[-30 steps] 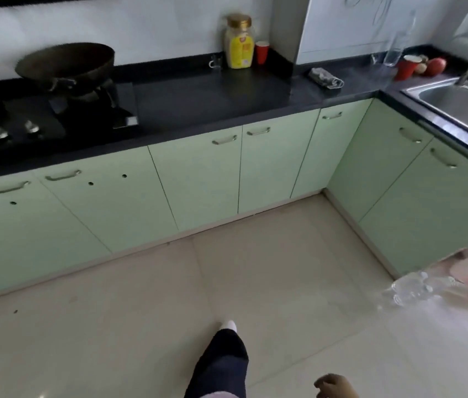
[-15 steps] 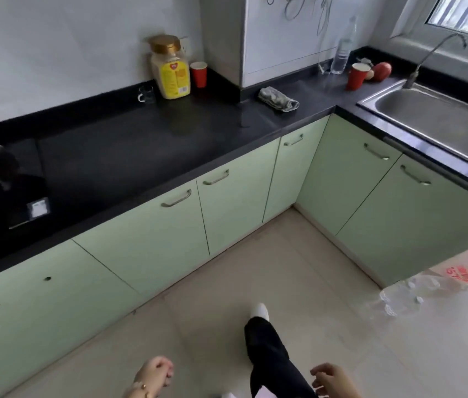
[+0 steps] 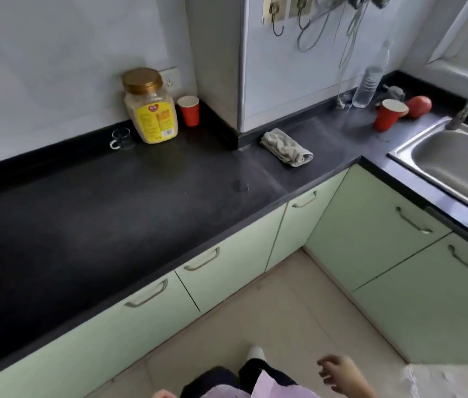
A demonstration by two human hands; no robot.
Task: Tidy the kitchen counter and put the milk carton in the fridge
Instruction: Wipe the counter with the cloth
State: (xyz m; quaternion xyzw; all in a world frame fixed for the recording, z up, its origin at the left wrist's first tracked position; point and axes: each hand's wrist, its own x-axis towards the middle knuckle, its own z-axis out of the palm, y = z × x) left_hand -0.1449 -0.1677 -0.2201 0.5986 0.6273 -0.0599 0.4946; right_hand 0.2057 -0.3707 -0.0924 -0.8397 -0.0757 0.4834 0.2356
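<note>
Looking down on a dark L-shaped surface [image 3: 146, 202] over pale green cabinets [image 3: 227, 271]. Right hand [image 3: 338, 372] low over the floor [image 3: 293, 317], fingers [image 3: 326, 364] loosely spread, gripping nothing. Left hand [image 3: 162, 394] barely in at the bottom edge; cannot tell whether open or closed. No milk carton visible anywhere. Against the back wall: yellow-labelled jar [image 3: 151, 106] with gold lid, red cup [image 3: 189, 110] just to its right, small glass mug [image 3: 121, 138] to its left. Crumpled grey cloth [image 3: 285, 147] lying near the corner. By the sink [image 3: 456, 165]: second red cup [image 3: 388, 114], clear bottle [image 3: 369, 81], red fruit [image 3: 418, 106].
</note>
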